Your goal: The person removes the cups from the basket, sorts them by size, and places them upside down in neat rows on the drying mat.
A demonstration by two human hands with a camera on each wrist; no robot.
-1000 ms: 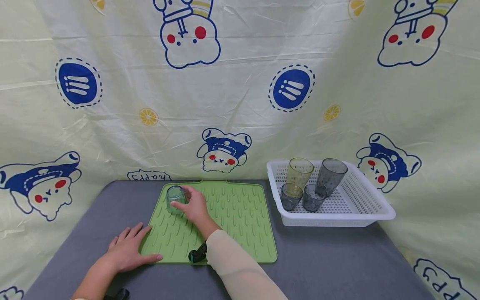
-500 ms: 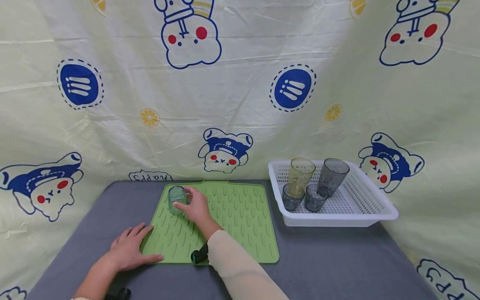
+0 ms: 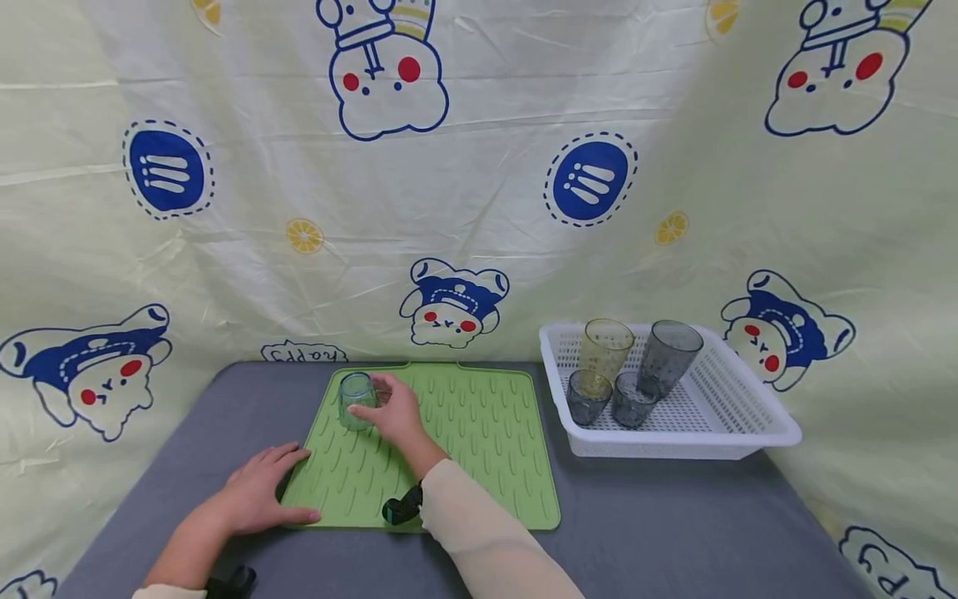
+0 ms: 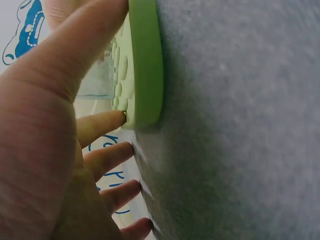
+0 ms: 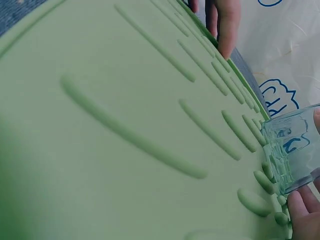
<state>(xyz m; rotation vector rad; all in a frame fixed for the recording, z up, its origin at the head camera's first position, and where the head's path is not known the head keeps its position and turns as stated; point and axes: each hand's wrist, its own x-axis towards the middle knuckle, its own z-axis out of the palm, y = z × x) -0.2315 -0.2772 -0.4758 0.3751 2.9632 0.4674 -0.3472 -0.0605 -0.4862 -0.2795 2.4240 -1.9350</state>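
A small clear glass with a pale blue-green tint point(image 3: 355, 406) stands on the far left part of a green ridged mat point(image 3: 479, 466). My right hand point(image 3: 398, 418) grips it from the right side, thumb in front and fingers behind. In the right wrist view, the tinted glass point(image 5: 292, 147) has one end against the ridges. My left hand point(image 3: 258, 489) rests at the mat's near left corner with its fingers spread. From the left wrist view, the thumb and index finger point(image 4: 102, 125) touch the mat, while the other fingertips reach the grey cloth.
To the right stands a white perforated basket point(image 3: 684, 443). In it are a tall yellowish glass point(image 3: 604, 349), a tall grey glass point(image 3: 669, 358) leaning, and two short dark glasses. Grey cloth point(image 3: 659, 532) covers the table, and a printed curtain point(image 3: 494, 183) hangs behind it.
The whole scene sits slightly further right in the head view. Relative to the mat, the glass and both hands keep about the same places.
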